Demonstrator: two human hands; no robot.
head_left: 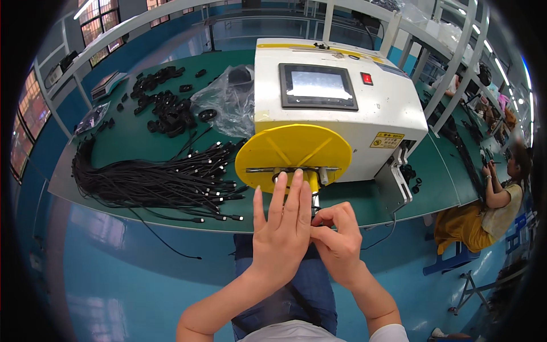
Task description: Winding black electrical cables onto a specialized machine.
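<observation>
My left hand (282, 219) lies flat with its fingers stretched out, fingertips over the lower part of a yellow disc (296, 142) on the front of a white machine (336, 68). Two short pegs stick out of the disc, and a black cable (307, 169) appears to run about them behind my fingertips. Beside it, my right hand (339, 233) is closed in a pinch just right of the left palm. A thin dark piece, seemingly the cable, shows at its fingers; the rest is hidden.
A bundle of black cables (148, 176) lies on the green table (171, 65) at left. Behind it are loose black coiled pieces (171, 114) and a clear plastic bag (228, 102). The machine carries a screen (318, 86) and a red switch (367, 78). A person (501, 194) sits at far right.
</observation>
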